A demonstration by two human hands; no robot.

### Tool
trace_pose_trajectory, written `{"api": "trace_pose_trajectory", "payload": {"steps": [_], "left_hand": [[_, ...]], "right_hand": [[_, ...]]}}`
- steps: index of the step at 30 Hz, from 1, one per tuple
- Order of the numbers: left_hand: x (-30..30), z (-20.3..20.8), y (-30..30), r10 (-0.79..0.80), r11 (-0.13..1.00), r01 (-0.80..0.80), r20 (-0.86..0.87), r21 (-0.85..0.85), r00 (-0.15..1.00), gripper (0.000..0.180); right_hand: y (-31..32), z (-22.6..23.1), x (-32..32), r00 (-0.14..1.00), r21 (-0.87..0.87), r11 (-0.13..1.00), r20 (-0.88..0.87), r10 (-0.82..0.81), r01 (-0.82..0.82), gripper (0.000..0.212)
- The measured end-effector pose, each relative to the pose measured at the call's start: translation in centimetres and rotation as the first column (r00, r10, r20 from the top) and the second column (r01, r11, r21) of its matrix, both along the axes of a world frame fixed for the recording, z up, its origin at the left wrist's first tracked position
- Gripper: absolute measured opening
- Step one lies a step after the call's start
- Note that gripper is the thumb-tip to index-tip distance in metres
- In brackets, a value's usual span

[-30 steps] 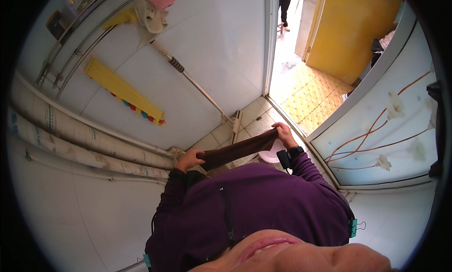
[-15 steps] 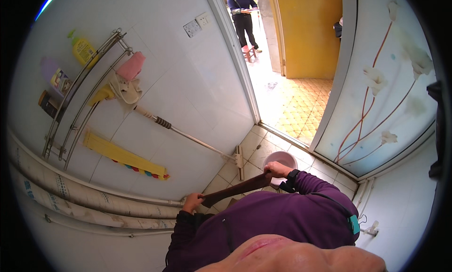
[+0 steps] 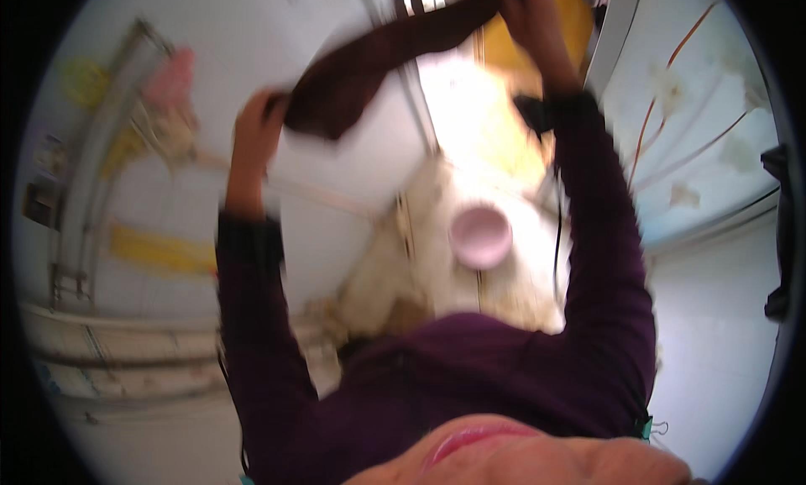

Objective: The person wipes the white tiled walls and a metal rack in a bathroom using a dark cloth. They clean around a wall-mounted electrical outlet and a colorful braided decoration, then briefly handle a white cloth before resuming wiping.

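Observation:
A dark brown cloth (image 3: 369,65) is stretched between my two raised hands, its middle bellied out and blurred by motion. My left hand (image 3: 256,141) is closed on the cloth's lower left end, in front of the white wall. Higher up and farther right, my right hand (image 3: 533,23) grips the other end near the top edge of the view. Both arms reach up and forward in purple sleeves. On the floor below stands a pink basin (image 3: 481,237), apart from the cloth and both hands.
A metal wall rack (image 3: 109,149) at left carries bottles and a pink cloth (image 3: 170,80). A yellow cloth (image 3: 159,248) hangs beneath it. Pipes (image 3: 134,346) run along the lower left wall. A frosted panel with painted flowers (image 3: 688,115) stands at right, beside the doorway (image 3: 470,115).
Both my hands have risen and moved forward with the brown cloth, from low before my body to well above the floor. The view has shifted, and the basin shows more fully.

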State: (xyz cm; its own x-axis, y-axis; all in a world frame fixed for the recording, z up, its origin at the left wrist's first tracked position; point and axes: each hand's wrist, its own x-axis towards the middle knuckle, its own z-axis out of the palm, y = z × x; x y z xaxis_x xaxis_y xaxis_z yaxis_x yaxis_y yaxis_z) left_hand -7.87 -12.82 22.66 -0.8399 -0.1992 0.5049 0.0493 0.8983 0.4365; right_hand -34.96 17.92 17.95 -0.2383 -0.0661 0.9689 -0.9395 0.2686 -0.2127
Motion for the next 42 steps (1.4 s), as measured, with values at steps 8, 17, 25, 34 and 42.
{"api": "trace_pose_trajectory", "payload": {"steps": [8,17,25,34,42], "left_hand": [[9.2,-24.8,-0.5,0.174,0.985,-0.157,0.503,-0.077,0.847,0.019],[30.8,-38.0,1.2,-0.194,0.865,-0.229,0.718,0.447,0.668,0.024],[25.9,-33.6,4.1,0.201,-0.537,-0.224,0.381,0.814,0.903,0.016],[22.8,-11.7,2.6,-0.026,0.846,-0.078,0.188,0.527,0.982,0.027],[22.6,-11.2,2.4,0.066,0.829,-0.319,0.487,0.459,0.871,0.018]], "right_hand": [[-6.1,-29.7,9.6,0.636,0.278,0.831,0.763,0.114,-0.482,0.022],[-4.2,-35.0,21.7,-0.389,-0.192,0.773,0.918,-0.076,-0.605,0.024],[-9.6,-32.0,19.4,0.067,0.156,0.361,0.967,-0.245,-0.92,0.025],[-11.0,-18.0,13.6,-0.451,-0.579,0.367,0.808,0.38,-0.728,0.022],[-10.1,-17.4,12.3,0.224,0.092,0.435,0.938,0.263,-0.896,0.018]]}}
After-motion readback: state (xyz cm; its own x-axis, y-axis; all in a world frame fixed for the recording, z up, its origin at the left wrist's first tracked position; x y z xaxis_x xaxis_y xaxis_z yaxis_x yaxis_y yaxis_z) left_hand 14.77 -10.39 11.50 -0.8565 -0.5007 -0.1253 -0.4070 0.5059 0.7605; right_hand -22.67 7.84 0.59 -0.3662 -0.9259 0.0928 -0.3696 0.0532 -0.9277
